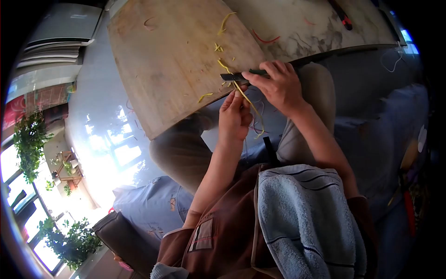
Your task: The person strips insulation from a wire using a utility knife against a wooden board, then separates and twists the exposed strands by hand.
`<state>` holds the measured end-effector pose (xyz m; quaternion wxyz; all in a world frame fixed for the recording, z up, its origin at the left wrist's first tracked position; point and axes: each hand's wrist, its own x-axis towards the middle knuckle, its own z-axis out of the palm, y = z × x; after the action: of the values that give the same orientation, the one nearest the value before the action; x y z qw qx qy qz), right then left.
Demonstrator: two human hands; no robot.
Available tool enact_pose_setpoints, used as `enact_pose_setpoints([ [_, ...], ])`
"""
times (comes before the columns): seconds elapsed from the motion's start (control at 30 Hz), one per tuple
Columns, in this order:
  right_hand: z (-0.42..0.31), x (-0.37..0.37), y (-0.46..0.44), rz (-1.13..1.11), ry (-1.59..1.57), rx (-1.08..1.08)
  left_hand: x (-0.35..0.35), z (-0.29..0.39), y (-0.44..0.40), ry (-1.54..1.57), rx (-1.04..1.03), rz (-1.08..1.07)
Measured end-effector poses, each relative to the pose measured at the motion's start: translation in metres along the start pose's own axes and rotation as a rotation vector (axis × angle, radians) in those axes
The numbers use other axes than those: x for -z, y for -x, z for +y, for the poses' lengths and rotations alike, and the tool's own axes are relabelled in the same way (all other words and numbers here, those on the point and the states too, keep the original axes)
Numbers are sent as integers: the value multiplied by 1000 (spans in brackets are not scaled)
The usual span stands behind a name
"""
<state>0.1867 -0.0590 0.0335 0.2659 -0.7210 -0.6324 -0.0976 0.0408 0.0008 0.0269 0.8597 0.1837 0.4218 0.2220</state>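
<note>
My left hand (pixel 235 115) pinches a thin yellow strand (pixel 248 101) at the near edge of a wooden board (pixel 172 60). The strand runs up onto the board and hangs in a loop below my fingers. My right hand (pixel 280 87) grips a cutter with a green handle (pixel 258 72). Its dark flat blade (pixel 228 77) lies across the strand, just above my left fingertips. Small yellow scraps (pixel 219 47) and a longer curled yellow piece (pixel 226 22) lie on the board.
A red strand (pixel 266 39) lies by the board's right edge. A red and black tool (pixel 346 21) rests on the marbled surface (pixel 302 23) at the upper right. A blue towel (pixel 306 218) hangs over my front. Plants (pixel 30 144) stand by the window at left.
</note>
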Motion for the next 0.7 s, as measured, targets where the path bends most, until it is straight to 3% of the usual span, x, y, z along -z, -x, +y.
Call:
enact_pose_setpoints([
  [0.7, 6, 13, -2, -88, -40, -17, 1, 0, -1, -57, -22, -21],
])
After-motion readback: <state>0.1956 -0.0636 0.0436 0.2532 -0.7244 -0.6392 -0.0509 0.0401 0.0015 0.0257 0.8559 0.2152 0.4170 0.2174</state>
